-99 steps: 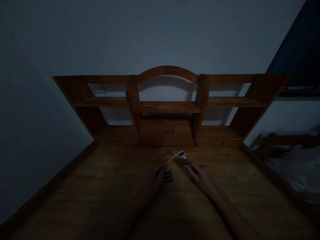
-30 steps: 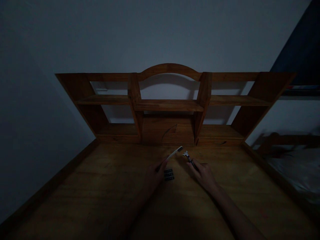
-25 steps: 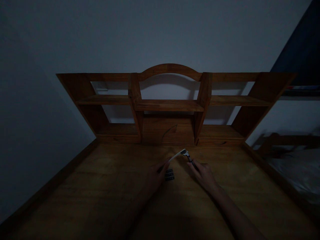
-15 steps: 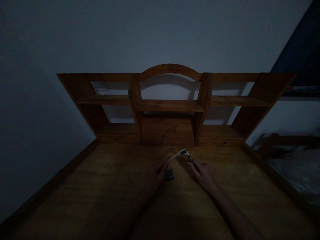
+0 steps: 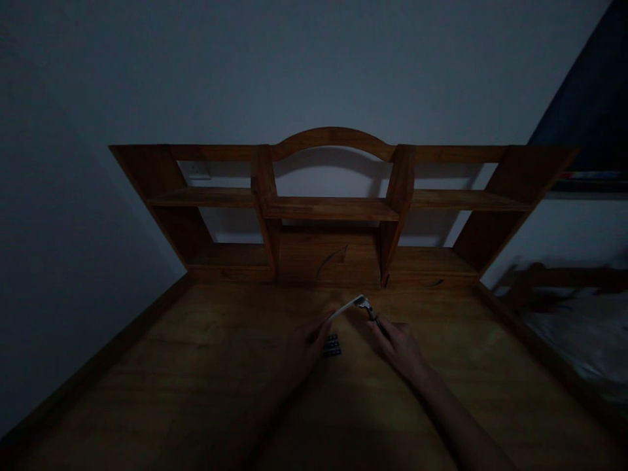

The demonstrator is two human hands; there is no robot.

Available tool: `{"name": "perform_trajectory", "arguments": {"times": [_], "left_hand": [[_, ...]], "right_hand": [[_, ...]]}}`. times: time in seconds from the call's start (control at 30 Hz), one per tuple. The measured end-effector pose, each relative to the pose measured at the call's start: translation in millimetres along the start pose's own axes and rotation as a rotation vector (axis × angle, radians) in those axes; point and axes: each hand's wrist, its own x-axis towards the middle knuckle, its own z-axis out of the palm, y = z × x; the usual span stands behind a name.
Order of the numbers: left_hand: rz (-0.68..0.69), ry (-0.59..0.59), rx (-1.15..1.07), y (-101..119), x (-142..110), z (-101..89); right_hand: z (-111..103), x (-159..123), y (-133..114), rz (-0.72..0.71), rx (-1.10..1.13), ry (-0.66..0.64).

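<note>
My left hand (image 5: 307, 343) pinches a slim white stick (image 5: 345, 306), which slants up to the right; too little light falls on it to show its kind. A razor (image 5: 370, 311) with a dark handle and a shiny neck is gripped in my right hand (image 5: 401, 345). The razor's head meets the far end of the white stick, though I cannot tell how firmly they touch. On the desktop beside my left hand lie several small black pieces (image 5: 332, 345) in a stack of rows, partly covered by that hand. They resemble razor cartridges.
Under both hands spreads a wooden desktop (image 5: 196, 366) with raised side edges. A wooden shelf unit (image 5: 331, 209) with several compartments stands along its back, against a pale wall (image 5: 314, 72). Beyond the right edge lies crumpled pale material (image 5: 579, 340). The light is dim.
Both hands stay nearly in place, with the razor head still at the stick's end. The razor head has turned slightly, and the whole view has shifted a little.
</note>
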Motion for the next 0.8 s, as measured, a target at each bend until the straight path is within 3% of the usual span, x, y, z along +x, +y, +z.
{"name": "perform_trajectory", "arguments": {"times": [0.23,0.43,0.63,0.8], "left_hand": [[-0.02,-0.023,0.044,-1.4,1.6,-0.8],[0.0,0.04,0.005,-8.2,1.5,3.5],[0.019,-0.067,-0.019,-1.2,-0.2,2.7],[0.02,-0.019,0.011,-0.2,0.3,-0.3]], "right_hand": [[2.1,-0.1,1.8,-0.005,-0.012,0.013],[2.7,-0.2,3.0,-0.001,0.009,0.0],[3.1,0.3,3.1,-0.014,0.003,0.0],[2.5,0.1,2.8,0.001,0.003,0.004]]}}
